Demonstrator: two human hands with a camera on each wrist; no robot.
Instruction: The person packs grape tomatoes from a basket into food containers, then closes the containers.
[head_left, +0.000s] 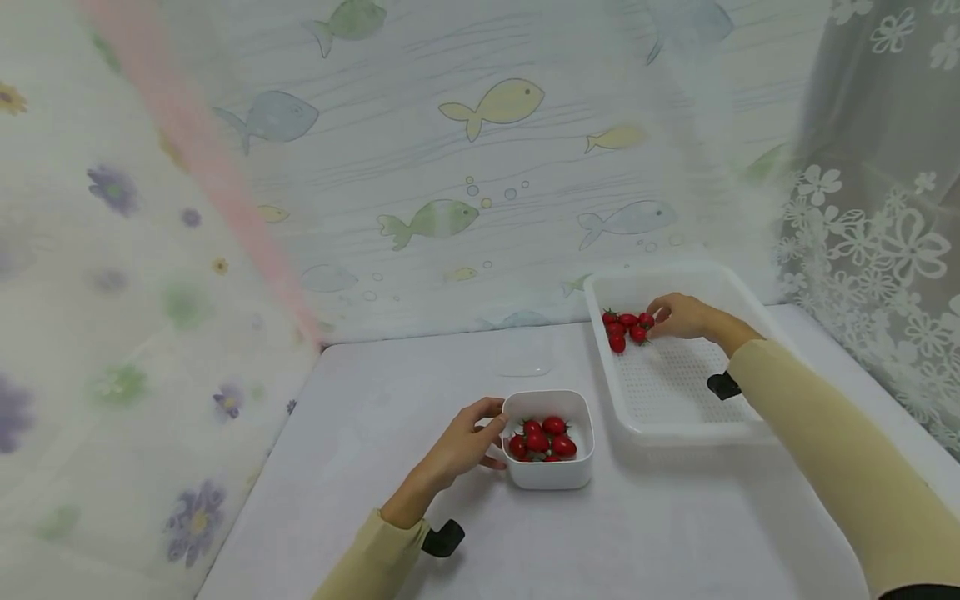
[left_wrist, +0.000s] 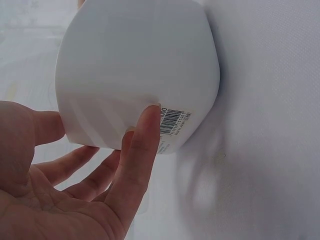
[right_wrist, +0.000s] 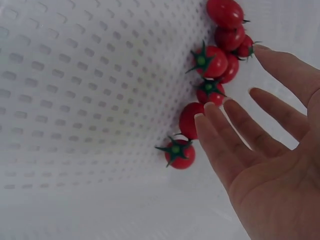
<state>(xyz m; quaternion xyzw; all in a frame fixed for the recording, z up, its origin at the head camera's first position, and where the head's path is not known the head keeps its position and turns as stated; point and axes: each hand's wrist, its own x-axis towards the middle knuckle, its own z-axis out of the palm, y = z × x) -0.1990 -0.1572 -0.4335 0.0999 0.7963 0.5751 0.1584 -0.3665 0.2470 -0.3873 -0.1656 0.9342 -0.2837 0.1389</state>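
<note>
A small white square box (head_left: 551,475) with several cherry tomatoes (head_left: 537,442) in it stands on the table. My left hand (head_left: 463,442) touches its left side, thumb near the rim. The left wrist view shows the fingers (left_wrist: 142,160) resting loosely against the wall by a barcode label (left_wrist: 172,122). My right hand (head_left: 678,317) reaches into a large white basket (head_left: 626,425). Its spread fingers (right_wrist: 240,122) are close beside a cluster of cherry tomatoes (right_wrist: 211,62) with green stems. Nothing is held in the right palm.
On the white tabletop (head_left: 390,417), a clear flat lid-like piece (head_left: 523,360) lies behind the box. A fish-print curtain (head_left: 427,167) hangs along the back, with a flowered sheet (head_left: 112,333) at the left and lacy fabric (head_left: 885,225) at the right.
</note>
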